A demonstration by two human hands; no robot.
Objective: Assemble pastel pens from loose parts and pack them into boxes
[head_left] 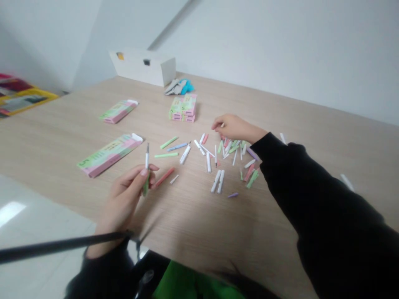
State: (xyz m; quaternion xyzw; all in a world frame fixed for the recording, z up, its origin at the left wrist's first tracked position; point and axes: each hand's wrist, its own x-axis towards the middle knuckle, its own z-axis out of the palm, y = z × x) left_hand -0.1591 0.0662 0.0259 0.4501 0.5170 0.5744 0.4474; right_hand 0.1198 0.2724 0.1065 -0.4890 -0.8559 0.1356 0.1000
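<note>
"Head view, left to right: what looks done?"

"Two printed boxes (109,157) lie flat, white ends showing; I can't see whether they're filled. Next, the left hand (129,191) pinches a slim pen (147,162) upright, white above green, tip bare. I'd judge it part-assembled."

"Beyond that?"

"Green, blue and red sticks (166,155) lie just beside it, with stacked boxes (183,111) behind. Then comes a scattered pile of pen parts (217,181), white and coloured, so plenty seems left."

"And the right hand (233,126)?"

"Fingers curled over the pile's far side. I can't tell whether they grip a part."

"Room to move?"

"Tight at left: the front edge of the surface (193,220) passes under the left wrist, and a dark rod (62,246) crosses there. More room between pile and front edge; the right sleeve (299,187) overhangs the pile's right side."
</note>
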